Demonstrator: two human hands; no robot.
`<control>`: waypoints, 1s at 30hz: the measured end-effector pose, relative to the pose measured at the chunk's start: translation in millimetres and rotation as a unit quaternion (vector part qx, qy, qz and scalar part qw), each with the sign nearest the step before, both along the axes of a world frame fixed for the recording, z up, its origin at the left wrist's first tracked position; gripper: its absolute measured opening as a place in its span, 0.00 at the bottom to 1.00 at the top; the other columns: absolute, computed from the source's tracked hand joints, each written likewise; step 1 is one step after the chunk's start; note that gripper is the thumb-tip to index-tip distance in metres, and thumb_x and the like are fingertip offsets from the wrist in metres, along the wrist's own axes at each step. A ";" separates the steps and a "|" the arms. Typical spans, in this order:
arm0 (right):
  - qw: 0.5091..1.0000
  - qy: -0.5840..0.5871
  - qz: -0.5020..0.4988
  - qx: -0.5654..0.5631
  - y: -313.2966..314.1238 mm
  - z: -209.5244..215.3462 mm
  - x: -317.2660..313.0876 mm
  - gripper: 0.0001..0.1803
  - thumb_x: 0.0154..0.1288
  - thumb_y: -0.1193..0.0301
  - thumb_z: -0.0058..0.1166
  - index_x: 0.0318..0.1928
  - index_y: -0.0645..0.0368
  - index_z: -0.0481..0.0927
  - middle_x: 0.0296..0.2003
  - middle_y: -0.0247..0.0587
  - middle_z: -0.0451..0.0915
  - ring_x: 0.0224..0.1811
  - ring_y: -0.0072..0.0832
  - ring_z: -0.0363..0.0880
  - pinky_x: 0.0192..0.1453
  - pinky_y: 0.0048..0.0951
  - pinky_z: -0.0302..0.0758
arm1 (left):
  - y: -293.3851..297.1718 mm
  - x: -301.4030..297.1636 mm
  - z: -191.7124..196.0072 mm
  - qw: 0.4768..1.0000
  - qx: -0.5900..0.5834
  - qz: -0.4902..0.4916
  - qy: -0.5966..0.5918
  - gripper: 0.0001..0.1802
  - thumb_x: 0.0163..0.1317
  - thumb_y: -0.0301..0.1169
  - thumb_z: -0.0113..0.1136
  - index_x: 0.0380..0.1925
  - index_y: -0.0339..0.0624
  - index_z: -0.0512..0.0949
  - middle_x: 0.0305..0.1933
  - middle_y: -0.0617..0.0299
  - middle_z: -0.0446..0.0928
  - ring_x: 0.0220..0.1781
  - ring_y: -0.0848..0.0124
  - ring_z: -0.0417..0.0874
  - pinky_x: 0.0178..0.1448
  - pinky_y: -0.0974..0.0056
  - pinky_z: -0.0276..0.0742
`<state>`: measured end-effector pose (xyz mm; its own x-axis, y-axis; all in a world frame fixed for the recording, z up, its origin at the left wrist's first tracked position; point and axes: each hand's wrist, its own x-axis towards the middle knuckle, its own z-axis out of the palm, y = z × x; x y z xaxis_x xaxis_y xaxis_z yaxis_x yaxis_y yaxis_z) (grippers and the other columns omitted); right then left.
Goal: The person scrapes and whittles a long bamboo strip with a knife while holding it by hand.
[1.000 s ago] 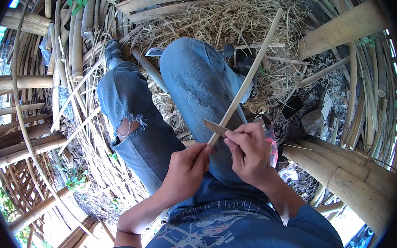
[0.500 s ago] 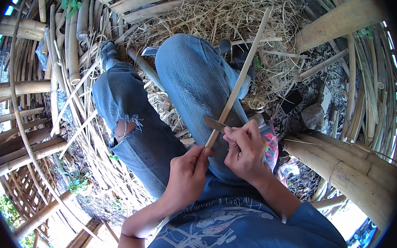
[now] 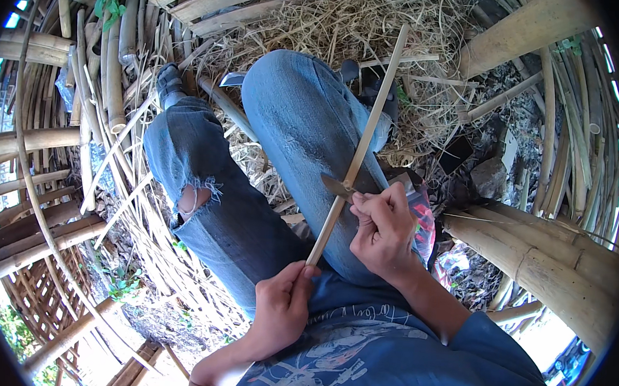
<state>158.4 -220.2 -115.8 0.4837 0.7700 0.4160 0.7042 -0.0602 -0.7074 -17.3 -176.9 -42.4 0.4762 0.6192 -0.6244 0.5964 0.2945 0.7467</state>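
A long, narrow bamboo strip [image 3: 370,129] slants up and away across my right thigh. My left hand [image 3: 284,300] grips its near end, close to my shirt. In my right hand [image 3: 384,230] is a small knife [image 3: 336,187], its short pointed blade toward the left. The blade lies against the strip partway along its length, above the jeans [image 3: 293,120]. The knife's handle is mostly hidden inside my closed fingers.
Curly shavings [image 3: 335,33] cover the ground beyond my knees. Thick bamboo poles [image 3: 534,270] stand at the right, and thin bamboo strips [image 3: 155,250] lie at the left. A dark flat object [image 3: 456,154] lies right of my leg, near a grey stone [image 3: 488,178].
My left hand has drawn the bamboo strip toward my body, down and slightly left. The knife has stayed nearly in place, its blade turning a little across the strip.
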 end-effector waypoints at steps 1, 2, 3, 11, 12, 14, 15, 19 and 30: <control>1.000 0.011 -0.008 0.000 0.5 0.1 0.6 0.05 0.54 0.82 0.59 0.27 0.62 0.75 0.25 0.38 0.69 0.21 0.27 0.77 0.19 0.25 0.72 | -3.5 -5.7 0.1 1.000 0.000 0.000 0.000 0.12 0.70 0.29 0.47 0.35 0.30 0.77 0.17 0.70 0.66 0.19 0.83 0.60 0.22 0.73 0.53; 1.000 0.022 -0.016 0.000 0.9 0.1 1.0 0.06 0.54 0.83 0.58 0.27 0.62 0.75 0.25 0.38 0.69 0.21 0.27 0.77 0.19 0.25 0.72 | -7.5 -11.8 0.2 1.000 -0.004 0.007 0.002 0.13 0.70 0.30 0.47 0.35 0.31 0.77 0.17 0.70 0.66 0.19 0.83 0.60 0.22 0.74 0.53; 1.000 0.022 -0.017 0.000 0.9 0.2 1.3 0.06 0.54 0.83 0.58 0.27 0.62 0.75 0.25 0.38 0.69 0.21 0.27 0.77 0.19 0.25 0.72 | -10.8 -17.6 0.5 1.000 -0.008 0.014 0.003 0.13 0.71 0.30 0.47 0.35 0.31 0.77 0.16 0.70 0.66 0.19 0.84 0.60 0.22 0.74 0.53; 1.000 0.026 -0.016 -0.003 0.7 0.0 -0.7 0.06 0.54 0.83 0.58 0.27 0.62 0.74 0.25 0.38 0.69 0.21 0.27 0.77 0.20 0.25 0.73 | -31.4 -65.2 -0.9 0.999 -0.022 0.018 0.024 0.14 0.71 0.31 0.47 0.35 0.31 0.78 0.15 0.70 0.68 0.17 0.84 0.62 0.22 0.75 0.55; 1.000 0.026 -0.016 -0.002 0.6 -0.3 -0.6 0.06 0.54 0.83 0.58 0.27 0.62 0.74 0.25 0.38 0.69 0.21 0.27 0.77 0.20 0.25 0.73 | -33.4 -71.4 -1.7 0.999 -0.013 0.009 0.031 0.14 0.70 0.31 0.48 0.34 0.31 0.78 0.15 0.69 0.69 0.17 0.84 0.63 0.22 0.75 0.56; 1.000 0.016 -0.019 -0.007 -0.2 -0.9 -0.3 0.07 0.54 0.83 0.59 0.27 0.62 0.74 0.25 0.38 0.69 0.21 0.27 0.76 0.20 0.25 0.73 | -37.8 -83.6 -3.3 0.999 0.004 0.002 0.036 0.12 0.69 0.29 0.49 0.33 0.32 0.79 0.14 0.66 0.69 0.16 0.82 0.66 0.21 0.73 0.59; 1.000 0.016 -0.019 -0.007 -0.4 -1.5 -0.7 0.07 0.54 0.83 0.59 0.27 0.62 0.74 0.25 0.38 0.69 0.21 0.27 0.76 0.20 0.25 0.73 | -40.0 -89.7 -3.7 0.999 0.020 -0.004 0.041 0.10 0.68 0.26 0.50 0.32 0.34 0.79 0.13 0.64 0.70 0.15 0.81 0.68 0.20 0.72 0.61; 1.000 0.016 -0.026 0.000 -0.8 -3.0 -0.7 0.07 0.53 0.83 0.59 0.26 0.61 0.74 0.25 0.38 0.69 0.21 0.27 0.76 0.19 0.24 0.72 | -47.8 -114.3 -6.1 1.000 0.013 0.002 0.025 0.10 0.67 0.24 0.50 0.31 0.33 0.80 0.13 0.60 0.72 0.15 0.78 0.71 0.20 0.70 0.64; 0.999 0.033 -0.038 0.017 1.4 -2.1 -1.5 0.07 0.52 0.85 0.59 0.25 0.61 0.75 0.26 0.38 0.69 0.21 0.27 0.77 0.19 0.23 0.71 | -89.1 -199.4 -23.7 0.974 0.224 -0.025 0.016 0.08 0.59 0.18 0.52 0.23 0.30 0.77 0.14 0.56 0.74 0.13 0.74 0.74 0.18 0.69 0.65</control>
<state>156.9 -218.8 -117.9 0.5671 0.7165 0.4062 0.6500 -0.0865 -0.7550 -216.7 -266.0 -66.1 0.4980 0.8093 -0.3116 0.6263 -0.0871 0.7747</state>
